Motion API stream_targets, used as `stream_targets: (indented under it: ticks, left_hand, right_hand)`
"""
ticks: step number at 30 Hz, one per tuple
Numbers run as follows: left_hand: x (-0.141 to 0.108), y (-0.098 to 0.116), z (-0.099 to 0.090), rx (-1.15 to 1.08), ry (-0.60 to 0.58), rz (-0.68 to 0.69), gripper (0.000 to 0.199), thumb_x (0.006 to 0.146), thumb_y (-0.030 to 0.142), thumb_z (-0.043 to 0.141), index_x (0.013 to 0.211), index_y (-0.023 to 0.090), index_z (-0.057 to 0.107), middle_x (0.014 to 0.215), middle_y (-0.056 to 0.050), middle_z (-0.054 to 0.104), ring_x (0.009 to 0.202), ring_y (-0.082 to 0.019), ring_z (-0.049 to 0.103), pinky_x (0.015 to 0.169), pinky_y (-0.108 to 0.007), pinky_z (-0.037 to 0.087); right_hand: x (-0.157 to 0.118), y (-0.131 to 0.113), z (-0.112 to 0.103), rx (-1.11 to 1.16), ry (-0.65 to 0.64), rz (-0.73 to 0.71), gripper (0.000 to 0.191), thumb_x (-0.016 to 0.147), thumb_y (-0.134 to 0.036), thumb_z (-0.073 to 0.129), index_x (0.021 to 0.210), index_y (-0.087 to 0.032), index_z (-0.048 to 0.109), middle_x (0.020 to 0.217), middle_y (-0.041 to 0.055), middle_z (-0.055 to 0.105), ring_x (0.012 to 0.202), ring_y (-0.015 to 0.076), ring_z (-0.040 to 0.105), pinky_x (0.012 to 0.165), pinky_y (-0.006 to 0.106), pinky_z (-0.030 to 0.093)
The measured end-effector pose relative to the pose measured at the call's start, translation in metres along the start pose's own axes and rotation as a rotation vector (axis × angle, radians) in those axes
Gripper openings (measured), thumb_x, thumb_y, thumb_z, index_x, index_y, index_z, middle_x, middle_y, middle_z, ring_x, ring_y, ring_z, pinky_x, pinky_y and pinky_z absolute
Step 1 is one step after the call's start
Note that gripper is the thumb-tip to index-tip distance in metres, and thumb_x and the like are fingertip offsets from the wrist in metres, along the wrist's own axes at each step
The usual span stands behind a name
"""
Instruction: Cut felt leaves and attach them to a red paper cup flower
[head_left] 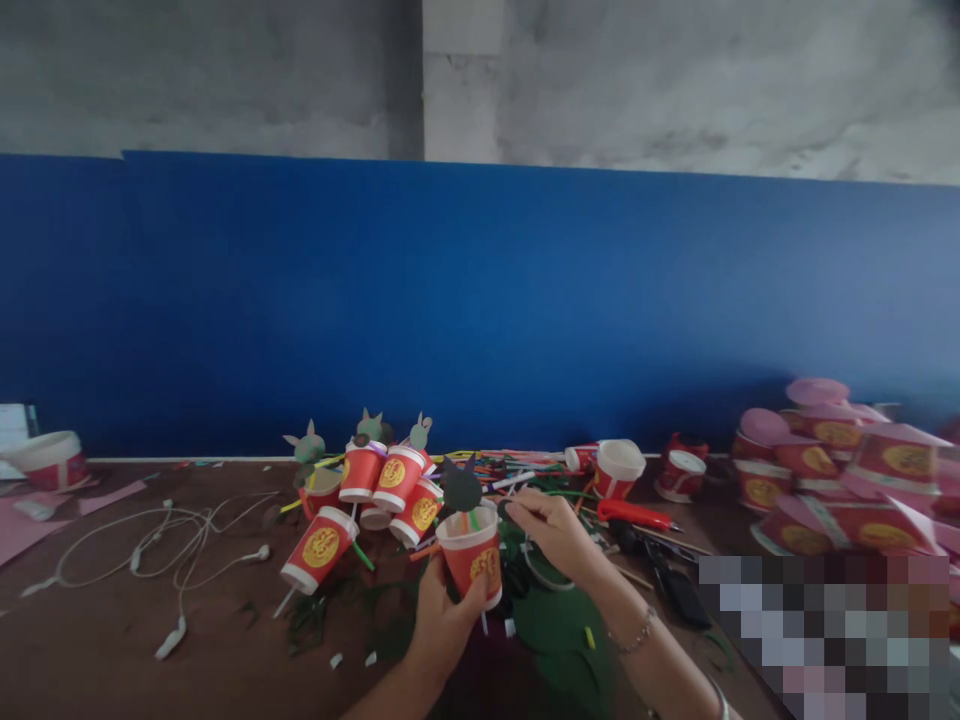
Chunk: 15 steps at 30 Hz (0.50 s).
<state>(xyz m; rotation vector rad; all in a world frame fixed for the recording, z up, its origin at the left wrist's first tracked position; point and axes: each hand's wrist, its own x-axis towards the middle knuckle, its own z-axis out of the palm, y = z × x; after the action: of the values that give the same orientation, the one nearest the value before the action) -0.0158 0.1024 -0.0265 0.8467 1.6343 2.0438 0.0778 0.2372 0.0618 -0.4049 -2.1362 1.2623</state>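
My left hand [448,615] is wrapped around a red paper cup [469,555] with a yellow emblem and a white rim. A dark paper animal head with pointed ears [462,484] stands up from the cup's mouth, above green and orange strips. Just right of the cup, my right hand [551,530] pinches a small dark round piece [506,508] between thumb and fingers. A white stick pokes out below the held cup. Left of it, several similar red cups [319,550] are piled together, some with green rabbit-like heads [421,432].
White earphones [180,575] lie at left. Coloured strips [502,465] run along the back. Right are a white-rimmed cup [619,470], a red-handled tool [637,515] and pink-topped cups [832,460]. Green paper [562,635] lies in front. A blue partition [480,300] stands behind.
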Motion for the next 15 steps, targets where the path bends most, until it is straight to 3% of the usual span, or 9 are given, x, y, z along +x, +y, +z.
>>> stream_targets:
  ticks: [5,11,15]
  left_hand:
    - [-0.003,0.004,0.001,0.017,-0.009,-0.014,0.042,0.061,0.026,0.067,0.098,0.009,0.058,0.093,-0.011,0.069,0.085,-0.024,0.064,0.076,-0.032,0.052]
    - [-0.002,0.005,0.001,0.043,-0.009,-0.011,0.041,0.061,0.024,0.066,0.098,0.009,0.058,0.091,-0.011,0.069,0.083,-0.024,0.064,0.075,-0.032,0.052]
    - [0.000,0.005,0.000,-0.005,0.057,0.002,0.041,0.059,0.026,0.069,0.096,0.011,0.058,0.092,-0.010,0.069,0.085,-0.025,0.064,0.076,-0.033,0.052]
  right_hand:
    - [0.000,0.006,0.002,-0.013,0.063,0.129,0.031,0.073,-0.040,0.058,0.053,-0.017,0.053,0.051,-0.0039,0.041,0.051,0.0104,0.034,0.050,0.023,0.027]
    - [-0.004,0.004,0.008,-0.136,0.119,-0.019,0.019,0.076,-0.031,0.054,0.062,-0.019,0.054,0.058,-0.0022,0.047,0.056,0.0121,0.038,0.051,0.023,0.029]
    - [-0.003,0.009,0.013,-0.101,0.125,-0.011,0.021,0.081,-0.032,0.049,0.065,-0.019,0.052,0.060,-0.0016,0.047,0.057,0.0124,0.038,0.052,0.023,0.031]
